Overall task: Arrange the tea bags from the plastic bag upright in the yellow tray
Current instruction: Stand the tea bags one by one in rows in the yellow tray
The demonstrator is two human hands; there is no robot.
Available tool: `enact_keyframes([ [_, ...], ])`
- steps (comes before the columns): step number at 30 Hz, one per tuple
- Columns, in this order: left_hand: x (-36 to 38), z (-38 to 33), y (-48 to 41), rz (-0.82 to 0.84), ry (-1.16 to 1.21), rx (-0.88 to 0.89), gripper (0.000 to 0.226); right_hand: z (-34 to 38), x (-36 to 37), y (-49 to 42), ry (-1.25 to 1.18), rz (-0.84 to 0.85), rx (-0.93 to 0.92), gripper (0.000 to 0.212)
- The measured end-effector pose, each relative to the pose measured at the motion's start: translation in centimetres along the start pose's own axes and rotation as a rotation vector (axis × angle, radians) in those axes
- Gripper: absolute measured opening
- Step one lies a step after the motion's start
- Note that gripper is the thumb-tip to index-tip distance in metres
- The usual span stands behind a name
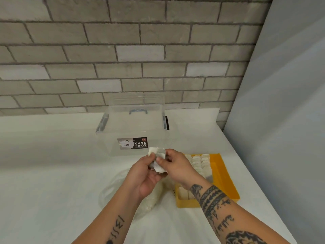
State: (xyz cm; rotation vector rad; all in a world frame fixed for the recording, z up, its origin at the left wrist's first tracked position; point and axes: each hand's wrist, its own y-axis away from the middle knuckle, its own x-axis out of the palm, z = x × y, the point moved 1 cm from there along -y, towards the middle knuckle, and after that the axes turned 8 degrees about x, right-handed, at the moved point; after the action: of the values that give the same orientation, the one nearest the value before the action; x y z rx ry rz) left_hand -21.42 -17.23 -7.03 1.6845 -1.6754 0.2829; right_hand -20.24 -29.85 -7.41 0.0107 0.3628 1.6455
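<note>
Both hands meet above the table's middle, holding a small bunch of white tea bags [157, 160]. My left hand [144, 175] cups them from below and my right hand [175, 164] pinches them from the right. Under my left hand lies the clear plastic bag [114, 192] with more white tea bags inside, partly hidden by my wrist. The yellow tray [223, 175] sits to the right. Rows of tea bags [200, 162] stand upright in its left part, while its right compartment shows bare yellow.
A clear lidded storage box [133, 131] with a "CASA BOX" label stands behind my hands, against the grey brick wall. A white cloth covers the table [44, 173]. A pale wall [281, 120] runs along the table's right edge, close to the tray.
</note>
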Motion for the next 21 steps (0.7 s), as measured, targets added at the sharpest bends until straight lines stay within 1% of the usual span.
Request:
enact_keyframes([
  [2, 1.1, 0.1, -0.1, 0.038, 0.003, -0.039, 0.032, 0.3, -1.5, -0.1, 0.014, 0.011, -0.002, 0.014],
  [6, 3.5, 0.9, -0.4, 0.094, 0.035, -0.079, 0.032, 1.0, -4.3, -0.2, 0.048, 0.064, 0.014, 0.012],
  [9, 5.0, 1.5, -0.5, 0.119, 0.036, -0.105, 0.03, 1.5, -6.0, 0.0, 0.202, 0.073, -0.014, 0.004],
  [11, 5.9, 1.9, -0.7, 0.12, 0.05, -0.092, 0.024, 1.6, -7.2, 0.0, 0.383, -0.008, -0.063, 0.009],
  [13, 6.8, 2.2, -1.2, 0.098, 0.049, -0.065, 0.021, 1.4, -8.3, -0.3, 0.457, -0.138, -0.113, 0.025],
  [14, 7.2, 2.4, -1.4, 0.088, 0.034, -0.047, 0.021, 1.2, -8.9, -0.3, 0.437, -0.185, -0.137, 0.032],
  [15, 7.6, 2.5, -1.7, 0.078, 0.01, -0.027, 0.021, 1.1, -9.6, -0.4, 0.395, -0.215, -0.163, 0.035],
  [19, 9.0, 3.0, -2.5, 0.057, -0.091, 0.025, 0.018, 0.5, -12.6, -0.1, 0.185, -0.238, -0.18, 0.02],
  [21, 9.8, 3.5, -3.0, 0.045, -0.109, 0.036, 0.017, 0.0, -14.1, 0.0, 0.178, -0.202, -0.225, 0.023],
])
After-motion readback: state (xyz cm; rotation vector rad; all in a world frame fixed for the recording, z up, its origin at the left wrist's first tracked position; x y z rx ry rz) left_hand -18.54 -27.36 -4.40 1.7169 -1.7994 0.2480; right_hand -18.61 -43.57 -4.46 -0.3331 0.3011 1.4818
